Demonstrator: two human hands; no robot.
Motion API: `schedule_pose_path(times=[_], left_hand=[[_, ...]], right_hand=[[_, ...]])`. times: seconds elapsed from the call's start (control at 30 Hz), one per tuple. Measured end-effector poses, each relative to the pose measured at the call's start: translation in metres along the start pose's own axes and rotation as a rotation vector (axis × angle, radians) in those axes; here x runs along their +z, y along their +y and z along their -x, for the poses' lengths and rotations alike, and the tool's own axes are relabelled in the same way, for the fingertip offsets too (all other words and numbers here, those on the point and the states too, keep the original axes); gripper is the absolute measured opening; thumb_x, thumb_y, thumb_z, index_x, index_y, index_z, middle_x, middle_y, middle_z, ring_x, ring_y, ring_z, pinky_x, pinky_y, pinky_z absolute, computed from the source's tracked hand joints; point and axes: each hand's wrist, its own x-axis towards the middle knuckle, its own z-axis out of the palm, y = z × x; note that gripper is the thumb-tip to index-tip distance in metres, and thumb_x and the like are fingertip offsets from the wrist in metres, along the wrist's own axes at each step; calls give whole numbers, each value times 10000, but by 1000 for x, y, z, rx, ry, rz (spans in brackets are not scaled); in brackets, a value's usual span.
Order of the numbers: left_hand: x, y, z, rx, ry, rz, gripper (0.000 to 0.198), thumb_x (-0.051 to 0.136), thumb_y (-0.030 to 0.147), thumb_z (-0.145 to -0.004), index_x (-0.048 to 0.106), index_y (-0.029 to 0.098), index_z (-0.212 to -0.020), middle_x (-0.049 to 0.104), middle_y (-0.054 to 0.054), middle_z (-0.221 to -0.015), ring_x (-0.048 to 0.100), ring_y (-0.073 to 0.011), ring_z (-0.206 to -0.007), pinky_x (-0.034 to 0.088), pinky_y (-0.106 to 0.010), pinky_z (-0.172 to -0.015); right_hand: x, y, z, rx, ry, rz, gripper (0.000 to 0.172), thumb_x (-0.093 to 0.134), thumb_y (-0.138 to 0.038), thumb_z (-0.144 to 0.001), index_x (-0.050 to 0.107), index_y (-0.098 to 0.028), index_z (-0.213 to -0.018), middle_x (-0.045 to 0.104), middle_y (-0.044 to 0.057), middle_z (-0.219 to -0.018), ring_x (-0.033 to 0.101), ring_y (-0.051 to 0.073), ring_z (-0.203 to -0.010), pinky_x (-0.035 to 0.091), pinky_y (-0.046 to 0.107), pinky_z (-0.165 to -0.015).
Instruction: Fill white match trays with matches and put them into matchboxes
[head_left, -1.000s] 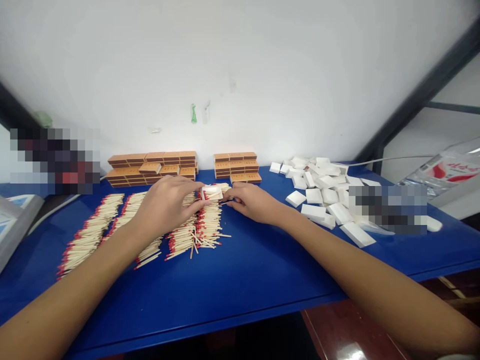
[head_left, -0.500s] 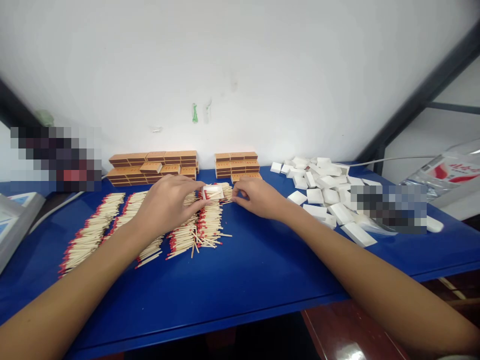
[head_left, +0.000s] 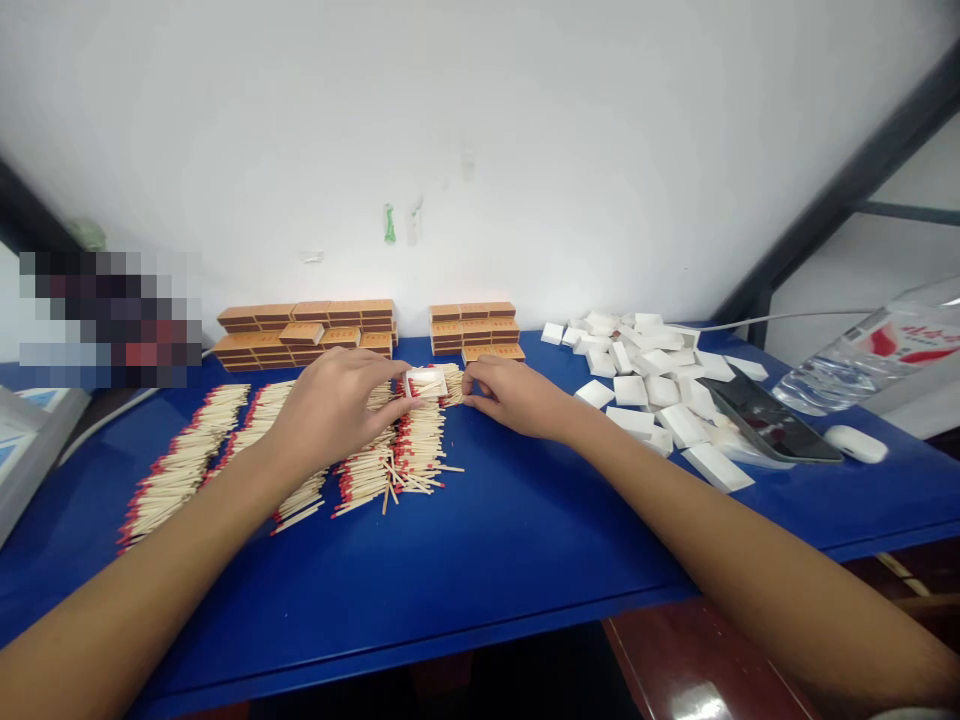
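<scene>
My left hand pinches a small white matchbox tray over rows of red-tipped matches on the blue table. Its fingers are closed on the tray's left side. My right hand rests just right of the tray with fingers curled, its fingertips touching a small bundle of matches at the tray's edge. More match rows stretch to the left.
Stacks of orange matchbox sleeves and a second stack line the wall. A pile of white trays lies to the right, with a phone, a white mouse and a plastic bag. The table's front edge is near.
My right hand has slid slightly forward and right, closer to the matches beside the tray. The left hand and tray have stayed put.
</scene>
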Motion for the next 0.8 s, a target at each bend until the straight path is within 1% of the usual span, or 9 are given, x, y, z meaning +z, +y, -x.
schedule_pose_path(times=[0.13,0.27,0.37,0.53,0.67,0.8], left_hand=[[0,0,0,-5,2,1,364,658,502,-973,753,192,-1139,793,-107,-1098,736,-296,-1029,545,-430,-919],[0,0,1,-8,-1,1,363,662,503,-970,754,199,-1146,795,-107,-1093,735,-298,-1036,541,-431,-930],[1,0,1,-1,7,5,365,659,497,-973,755,190,-1145,795,-111,-1090,736,-303,-1033,543,-439,-925],[1,-1,1,0,10,2,393,664,503,-969,754,168,-1154,793,-122,-1085,737,-312,-1023,550,-439,-910],[0,-1,1,-10,0,-4,395,662,515,-968,755,180,-1156,795,-114,-1081,736,-307,-1023,551,-438,-911],[0,0,1,-10,-8,-6,389,665,514,-968,759,183,-1149,795,-111,-1088,735,-307,-1035,545,-437,-928]], right_hand=[[2,2,-1,0,34,11,117,628,-175,-945,625,-177,-1062,614,55,-953,539,180,-832,356,296,-717],[3,4,-1,2,12,11,35,605,-192,-963,637,-182,-954,626,60,-942,546,180,-827,347,295,-702],[2,4,-1,6,-3,8,54,607,-181,-962,634,-179,-916,635,62,-943,554,176,-832,346,293,-696],[-2,3,0,4,-16,7,68,595,-182,-972,639,-176,-920,654,61,-917,564,180,-819,361,300,-694],[-2,4,0,-12,-33,6,80,579,-175,-965,650,-179,-928,659,64,-912,566,180,-811,369,299,-692],[-4,4,0,-32,-56,13,112,566,-186,-978,639,-173,-894,664,73,-911,556,174,-785,369,298,-685]])
